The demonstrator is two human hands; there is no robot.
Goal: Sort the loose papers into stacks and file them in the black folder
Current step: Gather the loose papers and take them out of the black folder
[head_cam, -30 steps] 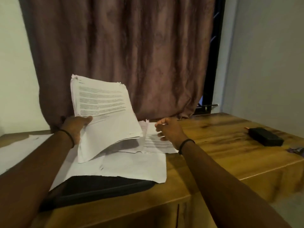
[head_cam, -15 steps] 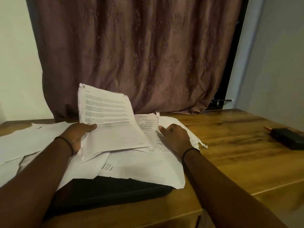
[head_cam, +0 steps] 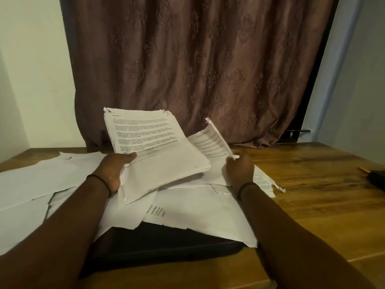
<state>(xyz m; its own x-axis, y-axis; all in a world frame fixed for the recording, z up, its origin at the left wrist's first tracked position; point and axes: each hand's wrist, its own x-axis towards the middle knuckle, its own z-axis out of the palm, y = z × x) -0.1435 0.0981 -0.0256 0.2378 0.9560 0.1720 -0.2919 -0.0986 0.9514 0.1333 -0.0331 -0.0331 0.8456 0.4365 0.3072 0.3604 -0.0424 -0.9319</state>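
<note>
Gripping a stack [head_cam: 158, 151], left fingers [head_cam: 128, 159] curl round its near-left corner; right fingers [head_cam: 234, 163] pinch one lifted sheet [head_cam: 210, 140] just right. Papers [head_cam: 198, 207] litter the table [head_cam: 312, 195], covering the folder [head_cam: 170, 245] at near edge. Best: square sheet onto stack before releasing.

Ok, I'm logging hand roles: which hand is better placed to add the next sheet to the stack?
Right. The right hand pinches a lifted sheet beside the stack; the left hand is full, gripping that stack.

bare forearms [head_cam: 62, 230], thin black wristbands [head_cam: 99, 180] on both
</note>
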